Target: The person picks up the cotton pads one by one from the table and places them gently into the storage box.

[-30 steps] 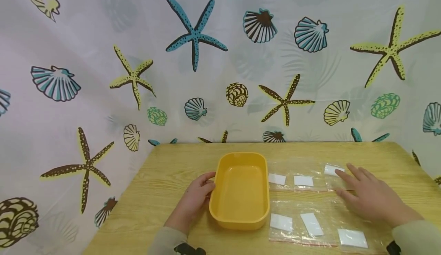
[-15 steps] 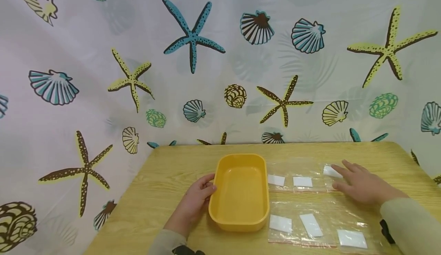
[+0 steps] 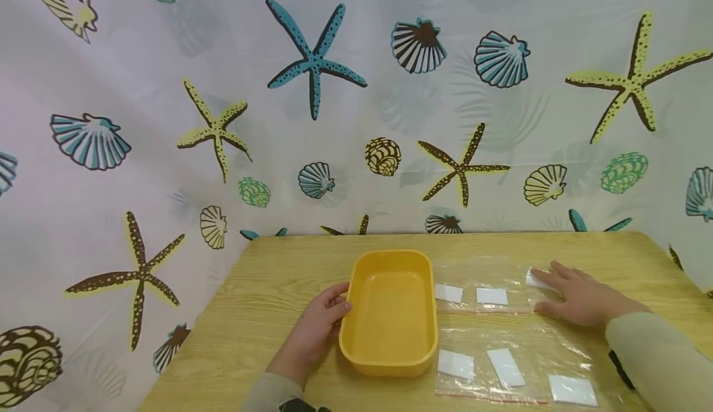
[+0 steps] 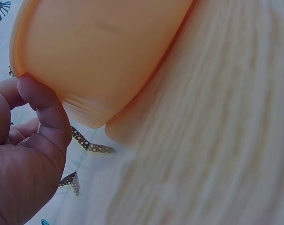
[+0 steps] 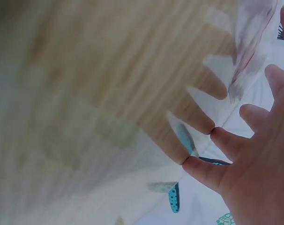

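My left hand (image 3: 317, 325) grips the left rim of a yellow plastic tub (image 3: 390, 319), thumb at the outside. From the left wrist, the curled fingers of this hand (image 4: 34, 140) meet the edge of the orange-looking tub (image 4: 100, 51). The tub sits upright on the table with nothing inside. My right hand (image 3: 585, 297) lies spread over a clear zip bag with a white panel (image 3: 537, 278), partly covering it. In the right wrist view, fingertips of the right hand (image 5: 254, 150) press down on the glossy surface, fingers apart.
Beside the tub, more clear zip bags lie flat in two rows, including bags with white panels at back left (image 3: 449, 293), back middle (image 3: 492, 296) and front right (image 3: 572, 390). A shell-and-starfish curtain (image 3: 356, 90) hangs behind the wooden table (image 3: 223, 338).
My right hand has moved slightly forward and left, covering more of the back right bag's white panel. The left hand and tub have stayed in place.
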`<state>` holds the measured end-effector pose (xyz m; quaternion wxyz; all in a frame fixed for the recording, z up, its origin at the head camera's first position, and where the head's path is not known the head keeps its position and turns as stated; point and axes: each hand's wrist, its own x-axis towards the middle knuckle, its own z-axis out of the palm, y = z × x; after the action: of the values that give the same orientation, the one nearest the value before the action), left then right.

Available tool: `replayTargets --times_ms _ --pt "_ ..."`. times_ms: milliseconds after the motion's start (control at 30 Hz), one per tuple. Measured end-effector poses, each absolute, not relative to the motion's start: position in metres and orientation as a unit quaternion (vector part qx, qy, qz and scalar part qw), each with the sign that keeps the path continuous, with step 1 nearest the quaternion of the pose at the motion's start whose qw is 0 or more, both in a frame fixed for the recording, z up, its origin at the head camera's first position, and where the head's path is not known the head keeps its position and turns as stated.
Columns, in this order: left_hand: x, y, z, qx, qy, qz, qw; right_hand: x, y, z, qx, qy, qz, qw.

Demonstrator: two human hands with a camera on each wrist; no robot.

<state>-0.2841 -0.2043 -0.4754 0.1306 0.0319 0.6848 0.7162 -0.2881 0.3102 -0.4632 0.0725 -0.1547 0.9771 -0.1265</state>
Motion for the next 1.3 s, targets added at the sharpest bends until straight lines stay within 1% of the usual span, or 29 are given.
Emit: replayTargets --times_ms 300,533,933,1167,1300 --pt "-0.2842 -0.205 -0.4767 0.032 0.682 0.719 0.134 -0.2868 0.3051 -0.46 -0.164 0.979 -0.088 0.087" --pt "-0.2826 -0.2084 -0.4765 0.033 0.68 0.72 0.131 -0.2903 0.3036 -0.4625 -0.162 0.979 -0.091 0.085" --pt "-0.2823 -0.2088 -0.478 0.042 0.676 0.723 0.133 -0.2892 0.3048 -0.4625 -0.171 0.977 -0.101 0.072" --pt "-0.2825 -0.2069 -0.4764 0.041 0.676 0.723 0.135 -0.2878 0.3064 -0.4609 -0.186 0.977 -0.088 0.05" --pt "-0.2828 -0.205 -0.4756 0.038 0.68 0.72 0.133 -0.2869 0.3082 -0.4614 -0.174 0.979 -0.095 0.041"
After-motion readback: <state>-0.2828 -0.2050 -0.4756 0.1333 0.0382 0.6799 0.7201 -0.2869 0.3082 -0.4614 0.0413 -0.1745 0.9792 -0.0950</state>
